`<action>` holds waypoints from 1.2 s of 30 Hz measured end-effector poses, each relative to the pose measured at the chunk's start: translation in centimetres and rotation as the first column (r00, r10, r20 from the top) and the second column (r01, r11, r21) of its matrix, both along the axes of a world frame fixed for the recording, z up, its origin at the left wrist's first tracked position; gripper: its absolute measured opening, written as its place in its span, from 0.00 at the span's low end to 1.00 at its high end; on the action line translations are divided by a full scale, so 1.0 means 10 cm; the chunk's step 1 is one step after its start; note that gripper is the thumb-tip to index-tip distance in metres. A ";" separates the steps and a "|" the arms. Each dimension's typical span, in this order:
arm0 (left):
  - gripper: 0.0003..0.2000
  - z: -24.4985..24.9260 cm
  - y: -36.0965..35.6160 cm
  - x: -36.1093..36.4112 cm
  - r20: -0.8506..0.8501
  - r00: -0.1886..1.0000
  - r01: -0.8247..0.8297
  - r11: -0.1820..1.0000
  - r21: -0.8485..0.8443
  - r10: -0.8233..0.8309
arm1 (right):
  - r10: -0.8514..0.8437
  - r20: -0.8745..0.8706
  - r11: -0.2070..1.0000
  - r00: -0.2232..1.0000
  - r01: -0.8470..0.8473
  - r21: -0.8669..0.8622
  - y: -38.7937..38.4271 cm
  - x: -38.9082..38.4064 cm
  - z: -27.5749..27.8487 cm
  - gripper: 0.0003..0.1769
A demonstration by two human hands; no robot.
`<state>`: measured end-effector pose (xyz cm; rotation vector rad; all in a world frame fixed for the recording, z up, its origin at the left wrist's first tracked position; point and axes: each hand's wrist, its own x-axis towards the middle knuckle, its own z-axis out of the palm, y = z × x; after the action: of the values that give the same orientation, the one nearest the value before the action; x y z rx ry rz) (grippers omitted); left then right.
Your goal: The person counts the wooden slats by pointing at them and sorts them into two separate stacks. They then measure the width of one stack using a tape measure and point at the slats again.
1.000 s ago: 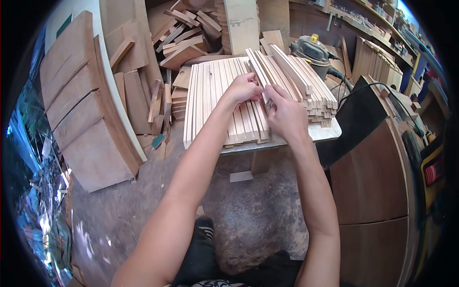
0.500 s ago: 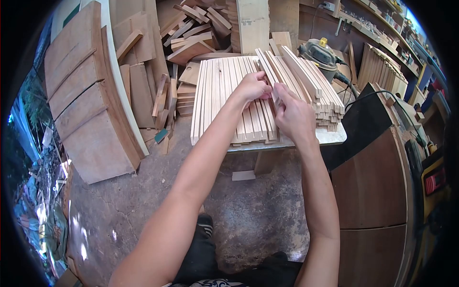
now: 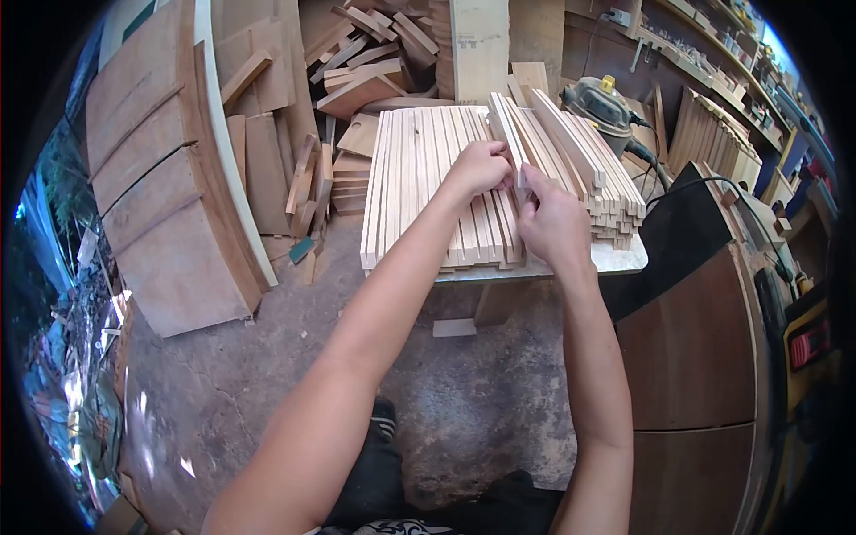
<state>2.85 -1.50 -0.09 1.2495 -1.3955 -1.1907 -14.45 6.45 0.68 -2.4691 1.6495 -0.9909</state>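
Rows of pale wooden strips (image 3: pixel 415 178) lie side by side on a small light-topped table (image 3: pixel 629 259). One strip (image 3: pixel 506 129) is raised above the others, tilted, near the middle. My left hand (image 3: pixel 481 169) is closed at its left side, with the fingertips partly hidden behind the hand. My right hand (image 3: pixel 555 218) pinches the near end of the same strip. To the right, another strip (image 3: pixel 571 138) rests on top of a stepped stack (image 3: pixel 615 209).
A power tool (image 3: pixel 599 105) with a hose sits behind the stack. Curved wooden panels (image 3: pixel 169 178) lean at the left. Offcuts (image 3: pixel 374 53) are heaped at the back. A dark cabinet (image 3: pixel 687 348) stands at the right.
The view has shifted slightly. The raised strip has turned a little between my hands, showing more of its grooved side, and my left hand has moved slightly right along with it.
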 end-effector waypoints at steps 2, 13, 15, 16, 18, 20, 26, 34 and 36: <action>0.22 0.06 0.06 -0.03 0.012 1.000 -0.024 1.000 -0.001 0.024 | 0.006 0.005 1.000 1.000 -0.006 -0.008 -0.02 -0.03 -0.01 0.27; 0.22 0.10 0.09 -0.01 0.025 0.993 -0.111 0.992 -0.065 0.113 | -0.008 0.122 0.985 0.993 0.028 -0.169 -0.04 0.05 -0.01 0.13; 0.21 0.09 0.07 0.01 0.017 0.994 -0.110 0.992 -0.057 0.111 | -0.055 0.099 0.977 0.994 0.074 -0.199 -0.06 0.07 -0.01 0.12; 0.21 0.09 0.06 0.02 0.018 0.994 -0.107 0.993 -0.056 0.108 | -0.058 0.101 0.977 0.993 0.077 -0.198 -0.07 0.08 0.00 0.12; 0.17 0.09 0.04 0.03 0.017 0.994 -0.105 0.992 -0.066 0.106 | -0.087 0.116 0.971 0.989 0.110 -0.214 -0.07 0.08 0.00 0.09; 0.14 0.11 0.05 0.03 0.067 0.990 -0.117 0.991 -0.067 0.121 | -0.124 0.183 0.969 0.975 0.158 -0.189 -0.03 0.10 0.05 0.09; 0.22 0.13 0.12 -0.10 0.518 0.803 -0.188 0.950 -0.250 0.296 | -0.146 0.503 0.977 0.852 0.204 -0.062 -0.04 -0.11 0.13 0.12; 0.23 0.17 0.08 -0.27 0.548 0.767 -0.196 0.935 -0.296 0.334 | 0.009 0.869 0.998 0.495 -0.057 0.023 -0.14 -0.37 0.16 0.14; 0.24 0.16 0.05 -0.25 0.408 0.885 -0.173 0.972 -0.156 0.223 | 0.004 0.903 0.992 0.429 -0.118 0.052 -0.11 -0.39 0.17 0.14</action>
<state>0.34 -1.04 1.46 1.5891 -1.5729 -0.7089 -18.38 5.35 2.37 -1.3420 1.1195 -1.7162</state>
